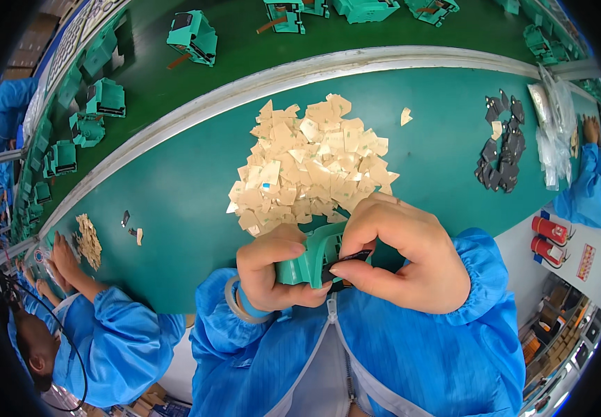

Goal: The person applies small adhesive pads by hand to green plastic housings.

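Note:
Close to my chest, above the table's near edge, my left hand [269, 271] is wrapped round a green plastic housing [309, 260]. A small flat black piece [350, 260] is pinched between the thumb and forefinger of my right hand [411, 257], against the housing's right side. Whether that piece is stuck to the housing or only touching it, I cannot tell. Just beyond my hands lies a big heap of cream backing-paper scraps [314, 156].
Black flat pieces [502, 149] lie in a cluster at right, beside clear plastic bags [552, 132]. Behind a pale rail [300, 66], a green conveyor [245, 42] carries several green housings [192, 38]. Co-workers' blue sleeves [116, 326] reach in from left and right.

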Demonstrator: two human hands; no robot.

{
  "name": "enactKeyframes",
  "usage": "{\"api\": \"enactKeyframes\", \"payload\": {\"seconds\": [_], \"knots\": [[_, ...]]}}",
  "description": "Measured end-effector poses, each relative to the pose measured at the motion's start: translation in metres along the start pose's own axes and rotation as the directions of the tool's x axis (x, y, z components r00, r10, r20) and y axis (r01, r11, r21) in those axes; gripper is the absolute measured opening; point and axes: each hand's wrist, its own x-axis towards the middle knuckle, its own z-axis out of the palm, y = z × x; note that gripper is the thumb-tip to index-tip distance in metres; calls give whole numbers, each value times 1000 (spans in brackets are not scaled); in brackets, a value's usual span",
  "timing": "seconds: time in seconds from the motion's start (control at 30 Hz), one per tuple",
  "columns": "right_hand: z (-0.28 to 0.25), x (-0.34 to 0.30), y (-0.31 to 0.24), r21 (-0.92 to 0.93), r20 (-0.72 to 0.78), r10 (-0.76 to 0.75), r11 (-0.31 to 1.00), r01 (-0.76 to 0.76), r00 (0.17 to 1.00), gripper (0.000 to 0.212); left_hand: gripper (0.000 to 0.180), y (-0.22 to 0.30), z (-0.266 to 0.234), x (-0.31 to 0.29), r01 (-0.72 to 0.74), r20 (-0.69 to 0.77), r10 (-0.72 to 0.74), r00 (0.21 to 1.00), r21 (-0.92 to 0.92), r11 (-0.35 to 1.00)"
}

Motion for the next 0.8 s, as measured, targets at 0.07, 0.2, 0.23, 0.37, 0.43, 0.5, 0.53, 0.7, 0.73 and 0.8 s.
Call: {"api": "enactKeyframes", "payload": {"seconds": [0.07, 0.2, 0.23, 0.37, 0.43, 0.5, 0.53, 0.7, 0.73, 0.8], "knots": [[4, 1, 0, 3, -11, -15, 1000, 15, 1000, 17, 59, 0, -4, 1, -4, 13, 4, 1000, -16, 1000], [7, 1, -1, -17, -27, -36, 999, 36, 999, 18, 57, 2, -6, 2, -3, 24, 4, 1000, -15, 1000], [7, 1, 0, -15, -25, -36, 999, 36, 999, 18, 57, 3, -6, 2, -1, 23, 2, 1000, -13, 1000], [9, 2, 1, -24, -36, -47, 999, 46, 998, 18, 57, 3, -5, 0, 0, 9, 0, 1000, 10, 1000], [9, 2, 0, -28, -43, -54, 998, 53, 998, 18, 57, 4, -6, 0, 2, 0, -2, 1000, 11, 1000], [10, 1, 0, -19, -57, -55, 998, 54, 997, 18, 56, 5, -6, 1, 5, 12, -5, 1000, 6, 1000], [11, 1, 0, -19, -57, -55, 998, 54, 997, 18, 56, 6, -7, 2, 6, 13, -6, 1000, 6, 1000], [14, 0, 1, -23, -77, -73, 997, 71, 994, 18, 57, 9, -9, 4, -30, 57, 24, 998, 101, 994], [15, 0, 1, -23, -77, -72, 997, 71, 994, 18, 57, 9, -10, 4, -29, 58, 23, 998, 101, 994], [17, 1, 0, -23, -82, -85, 996, 84, 993, 19, 56, 10, -12, 3, -47, 57, 40, 998, 135, 990]]}}
